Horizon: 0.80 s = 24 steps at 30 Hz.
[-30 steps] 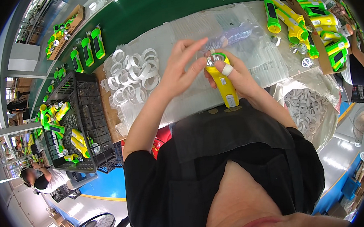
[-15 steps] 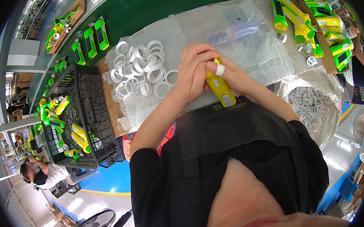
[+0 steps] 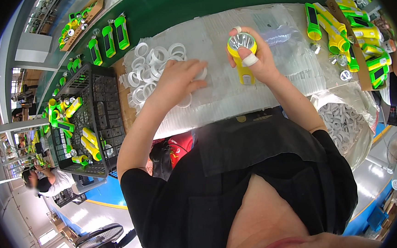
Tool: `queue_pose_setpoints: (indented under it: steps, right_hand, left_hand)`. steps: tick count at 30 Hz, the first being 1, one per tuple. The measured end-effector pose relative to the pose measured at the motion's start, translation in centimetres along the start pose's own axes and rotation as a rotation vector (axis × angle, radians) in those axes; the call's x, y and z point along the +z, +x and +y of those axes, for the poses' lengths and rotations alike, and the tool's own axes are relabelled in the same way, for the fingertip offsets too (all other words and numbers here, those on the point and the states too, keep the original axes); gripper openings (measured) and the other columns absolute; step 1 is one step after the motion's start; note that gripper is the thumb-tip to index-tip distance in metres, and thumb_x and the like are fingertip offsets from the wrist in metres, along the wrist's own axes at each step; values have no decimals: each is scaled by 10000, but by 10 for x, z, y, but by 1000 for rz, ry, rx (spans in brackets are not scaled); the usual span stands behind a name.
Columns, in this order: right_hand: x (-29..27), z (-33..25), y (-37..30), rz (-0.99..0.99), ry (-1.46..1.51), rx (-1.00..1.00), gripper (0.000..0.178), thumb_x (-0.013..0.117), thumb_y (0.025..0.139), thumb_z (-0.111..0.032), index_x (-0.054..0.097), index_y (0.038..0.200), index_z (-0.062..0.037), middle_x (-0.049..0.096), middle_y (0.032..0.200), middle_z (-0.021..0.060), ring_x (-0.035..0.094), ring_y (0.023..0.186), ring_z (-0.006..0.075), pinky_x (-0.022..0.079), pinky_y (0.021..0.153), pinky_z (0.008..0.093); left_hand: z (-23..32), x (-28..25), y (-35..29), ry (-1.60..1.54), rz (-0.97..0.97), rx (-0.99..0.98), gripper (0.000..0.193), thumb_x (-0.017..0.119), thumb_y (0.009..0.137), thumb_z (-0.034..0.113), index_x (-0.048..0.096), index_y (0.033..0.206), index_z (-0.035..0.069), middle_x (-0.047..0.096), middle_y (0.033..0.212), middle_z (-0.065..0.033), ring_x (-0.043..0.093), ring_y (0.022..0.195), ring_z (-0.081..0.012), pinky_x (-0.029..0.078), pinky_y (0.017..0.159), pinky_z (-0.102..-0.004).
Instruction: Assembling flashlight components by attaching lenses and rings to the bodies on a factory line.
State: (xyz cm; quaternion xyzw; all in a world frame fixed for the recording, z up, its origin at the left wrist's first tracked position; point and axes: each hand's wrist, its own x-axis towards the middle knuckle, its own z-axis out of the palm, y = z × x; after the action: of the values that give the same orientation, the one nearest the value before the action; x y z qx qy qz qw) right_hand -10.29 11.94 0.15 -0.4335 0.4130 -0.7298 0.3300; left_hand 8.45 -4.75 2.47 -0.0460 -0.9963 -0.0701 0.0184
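Observation:
My right hand (image 3: 258, 55) holds a yellow flashlight (image 3: 245, 70) upright over the table, its fingers wrapped round the head. A shiny round reflector (image 3: 242, 41) faces up in the head, with my thumb at its rim. White wraps cover parts of that thumb and a finger. To the left, my left hand (image 3: 179, 81) is over the near side of a pile of white plastic rings (image 3: 150, 65). Between its thumb and fingers is one white ring (image 3: 202, 73), partly hidden by the fingers. Another ring (image 3: 185, 101) lies just below the hand.
A row of clear plastic discs (image 3: 277, 36) lies beyond my right hand. At left stands a black crate (image 3: 97, 117) holding yellow-green flashlights. More flashlights (image 3: 332, 27) lie at right by a cardboard box (image 3: 357, 53). A bag of rings (image 3: 343, 123) hangs near the table's right edge.
My hands have parted from around the flashlight. The left has moved left to the rings and taken one between its fingers; the right has raised the flashlight, turning its reflector into view.

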Motion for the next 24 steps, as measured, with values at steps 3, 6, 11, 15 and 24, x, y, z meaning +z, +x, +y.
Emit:
queue_pose_setpoints:
  steps: [3,6,11,15,24]
  right_hand:
    - [0,5,0,4,8,19,341,626,921,-155,491,1222,-65,601,856,61,579,707,121,495,649,270]
    - [4,3,1,-12,-28,16,348,627,920,-149,490,1229,-66,603,887,57,582,711,111,506,638,264]
    - [2,7,-1,5,-37,24,394,637,910,-149,478,1259,-57,597,965,49,611,744,111,514,618,251]
    - [0,2,-2,-9,22,109,425,647,911,-159,468,1283,-59,597,1036,67,619,837,141,530,707,289]
    - [-41,-46,10,-118,-651,-395,355,781,793,-150,631,1100,-54,651,1144,116,624,1042,261,501,886,346]
  left_hand:
    - [12,-14,22,-871,469,-375,393,782,815,204,618,1146,70,620,1207,-88,636,955,-191,507,709,-287]
    - [23,-11,53,-1115,731,-48,331,794,792,162,655,1076,63,604,1215,-102,624,937,-171,497,693,-264]
    - [34,-19,68,-627,711,-14,264,818,734,160,724,951,43,606,1182,-111,602,898,-193,503,752,-298]
    - [27,-20,69,-532,724,81,326,848,687,219,730,954,74,602,1155,-89,594,817,-199,527,673,-313]
    - [44,-31,75,-568,551,48,429,854,678,179,690,1069,112,571,1177,-84,613,884,-212,531,750,-327]
